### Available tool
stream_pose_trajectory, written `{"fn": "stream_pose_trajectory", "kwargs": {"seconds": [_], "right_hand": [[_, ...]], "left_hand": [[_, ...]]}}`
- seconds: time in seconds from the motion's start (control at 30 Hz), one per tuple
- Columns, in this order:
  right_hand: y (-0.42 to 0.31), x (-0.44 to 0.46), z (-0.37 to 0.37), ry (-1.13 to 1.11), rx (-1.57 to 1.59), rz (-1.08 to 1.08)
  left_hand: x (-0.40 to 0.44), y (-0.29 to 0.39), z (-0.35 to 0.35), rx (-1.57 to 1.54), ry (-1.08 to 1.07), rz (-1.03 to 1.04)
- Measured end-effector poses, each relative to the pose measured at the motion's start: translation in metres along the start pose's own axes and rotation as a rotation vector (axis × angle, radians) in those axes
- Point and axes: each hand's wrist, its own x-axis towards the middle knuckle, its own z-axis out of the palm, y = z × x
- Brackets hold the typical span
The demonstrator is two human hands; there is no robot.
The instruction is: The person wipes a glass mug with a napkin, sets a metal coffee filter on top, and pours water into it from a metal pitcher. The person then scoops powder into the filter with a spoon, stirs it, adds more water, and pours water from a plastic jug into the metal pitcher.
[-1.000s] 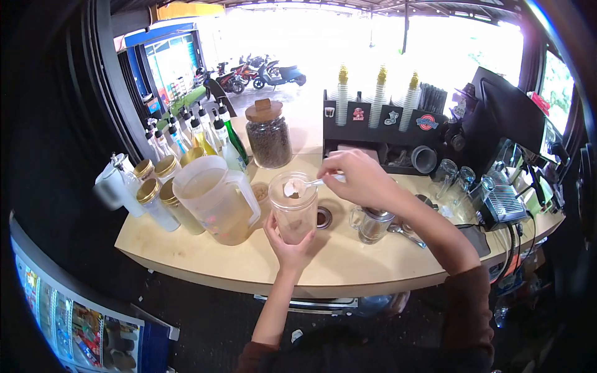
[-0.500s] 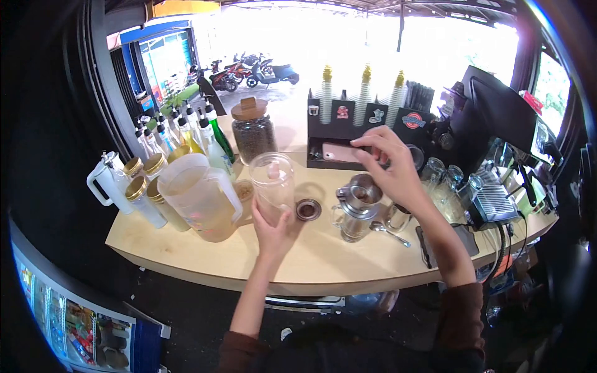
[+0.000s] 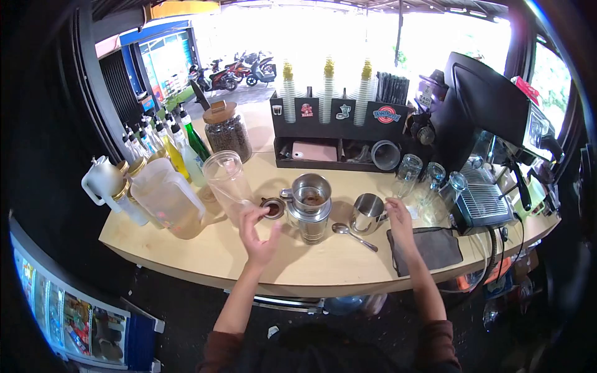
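Note:
My left hand (image 3: pixel 258 239) has its fingers apart, in front of a small round dark-centred metal piece (image 3: pixel 272 209) and right of a tall clear plastic container (image 3: pixel 227 180). My right hand (image 3: pixel 400 219) has its fingers at the handle side of a steel pitcher (image 3: pixel 368 213); how firmly they hold it is hard to see. Between my hands a metal filter (image 3: pixel 311 193) with brown matter inside sits on a glass mug (image 3: pixel 313 232). A spoon (image 3: pixel 354 237) lies between the mug and the pitcher.
A frosted jug (image 3: pixel 166 198), bottles (image 3: pixel 171 152) and a jar of beans (image 3: pixel 227 132) stand left. Behind is a black organizer (image 3: pixel 339 127) with cup stacks. Glasses (image 3: pixel 433 179), a dark cloth (image 3: pixel 426 250) and a machine (image 3: pixel 488 196) are at right.
My left hand has let go of the clear container, which now stands on the counter. My right hand has moved down and right to the pitcher. The view has shifted right.

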Motion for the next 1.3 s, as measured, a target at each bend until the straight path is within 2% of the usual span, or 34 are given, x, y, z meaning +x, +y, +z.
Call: {"fn": "stream_pose_trajectory", "kwargs": {"seconds": [0.03, 0.17, 0.23, 0.3, 0.37, 0.5, 0.6, 0.83, 0.97, 1.03, 1.2, 1.3], "right_hand": [[0.006, -0.001, 0.002, -0.01, 0.005, -0.004], [0.006, -0.008, 0.009, 0.015, 0.1, -0.001], [0.014, -0.01, 0.012, -0.002, 0.292, 0.048], [0.007, -0.013, 0.011, -0.006, 0.245, 0.015], [0.008, -0.013, 0.01, -0.014, 0.286, 0.042], [0.007, -0.012, 0.01, -0.009, 0.264, 0.049], [0.011, -0.014, 0.009, -0.002, 0.242, 0.025], [0.011, -0.013, 0.006, 0.024, 0.583, 0.127], [-0.017, -0.004, 0.0, 0.001, 0.658, 0.161], [-0.032, 0.002, -0.001, -0.026, 0.605, 0.043], [-0.087, 0.019, -0.002, -0.126, 0.42, -0.088], [-0.133, 0.026, 0.005, -0.196, 0.438, -0.145]], "left_hand": [[0.012, 0.014, 0.012, -0.156, -0.052, -0.035], [0.055, 0.039, 0.039, -0.271, -0.084, -0.067], [0.061, 0.031, 0.04, -0.457, -0.348, -0.23], [0.06, 0.031, 0.041, -0.46, -0.367, -0.289], [0.062, 0.033, 0.041, -0.336, -0.372, -0.294], [0.055, 0.04, 0.043, -0.264, -0.311, -0.238], [0.05, 0.025, 0.043, -0.281, -0.349, -0.308], [0.054, 0.026, 0.044, -0.517, -0.521, -0.46], [0.048, 0.015, 0.043, -0.543, -0.52, -0.436], [0.049, 0.014, 0.043, -0.569, -0.535, -0.443], [0.048, 0.015, 0.042, -0.57, -0.529, -0.461], [0.048, 0.013, 0.043, -0.602, -0.523, -0.45]]}}
